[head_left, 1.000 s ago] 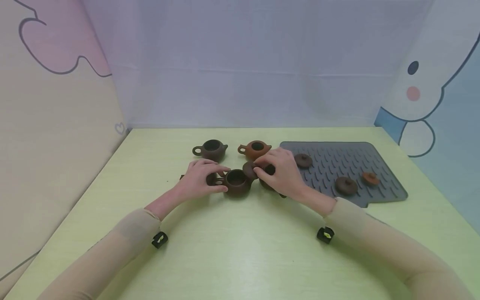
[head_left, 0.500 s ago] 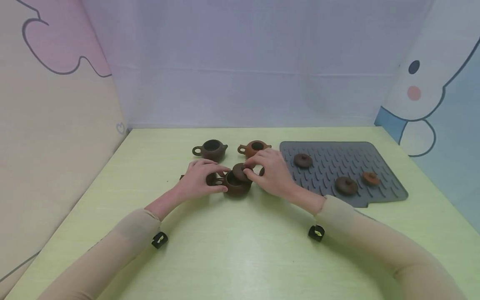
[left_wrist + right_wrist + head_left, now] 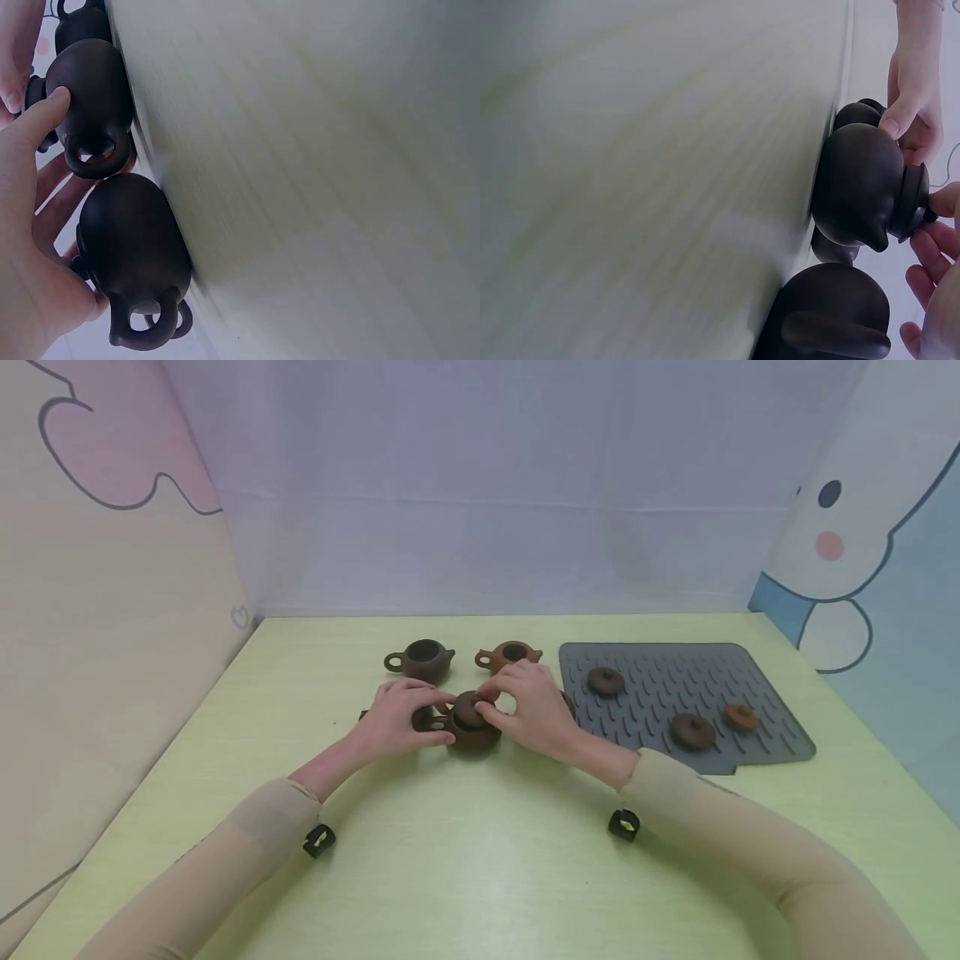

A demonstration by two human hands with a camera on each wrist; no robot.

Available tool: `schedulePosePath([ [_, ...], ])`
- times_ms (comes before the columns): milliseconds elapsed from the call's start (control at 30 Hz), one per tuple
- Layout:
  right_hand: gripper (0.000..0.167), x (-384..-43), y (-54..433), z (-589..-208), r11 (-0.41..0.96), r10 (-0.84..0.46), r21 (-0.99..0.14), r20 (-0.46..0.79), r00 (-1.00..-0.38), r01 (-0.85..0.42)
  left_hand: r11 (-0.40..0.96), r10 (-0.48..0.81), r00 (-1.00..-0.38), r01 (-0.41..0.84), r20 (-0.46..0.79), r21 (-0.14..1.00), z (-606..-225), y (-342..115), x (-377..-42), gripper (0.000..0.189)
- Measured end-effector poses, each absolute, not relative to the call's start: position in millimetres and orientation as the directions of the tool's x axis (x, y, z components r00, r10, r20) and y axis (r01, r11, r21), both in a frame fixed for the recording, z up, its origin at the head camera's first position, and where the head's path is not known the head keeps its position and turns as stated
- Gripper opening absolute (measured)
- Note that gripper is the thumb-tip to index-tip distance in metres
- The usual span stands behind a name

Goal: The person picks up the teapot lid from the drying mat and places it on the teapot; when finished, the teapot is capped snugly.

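A dark brown teapot [image 3: 476, 742] stands at mid-table. My left hand [image 3: 393, 718] holds it from the handle side, the thumb pressing its body in the left wrist view. My right hand [image 3: 528, 706] pinches the knob of a dark lid [image 3: 468, 708] at the teapot's mouth. In the right wrist view this lid [image 3: 910, 199] sits against the opening of the teapot [image 3: 859, 176], slightly tilted; whether it is fully seated I cannot tell. Another dark teapot [image 3: 135, 236] stands under my left hand, with its lid knob near my palm. One more dark teapot [image 3: 832, 307] is mostly hidden behind my right hand.
Behind the hands stand a lidless dark teapot [image 3: 425, 660] and a lidless reddish-brown teapot [image 3: 510, 658]. To the right lies a grey ridged mat [image 3: 652, 693]. It bears two dark lids, one at its left [image 3: 606, 682] and one nearer [image 3: 693, 732], plus an orange-brown lid [image 3: 741, 717].
My right hand has moved left with the lid, from beside the teapot to over its mouth, and lowered it there. The left hand has stayed in place.
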State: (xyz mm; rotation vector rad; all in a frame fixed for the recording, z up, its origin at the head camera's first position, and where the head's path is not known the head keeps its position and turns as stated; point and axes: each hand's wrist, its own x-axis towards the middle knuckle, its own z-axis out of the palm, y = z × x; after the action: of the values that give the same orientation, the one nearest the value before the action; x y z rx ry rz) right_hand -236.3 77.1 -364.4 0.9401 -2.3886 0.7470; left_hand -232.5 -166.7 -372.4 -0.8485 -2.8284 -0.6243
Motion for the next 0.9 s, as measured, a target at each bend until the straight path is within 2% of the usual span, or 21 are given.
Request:
schedulePosePath([
  [900,0.012,-234.2,71.3,-365.0,0.649,-0.525,-0.297,0.491,-0.695,-0.7,0.748,0.509,-0.824,0.566,0.249,0.347,-374.1,-167.2,-234.2,0.052],
])
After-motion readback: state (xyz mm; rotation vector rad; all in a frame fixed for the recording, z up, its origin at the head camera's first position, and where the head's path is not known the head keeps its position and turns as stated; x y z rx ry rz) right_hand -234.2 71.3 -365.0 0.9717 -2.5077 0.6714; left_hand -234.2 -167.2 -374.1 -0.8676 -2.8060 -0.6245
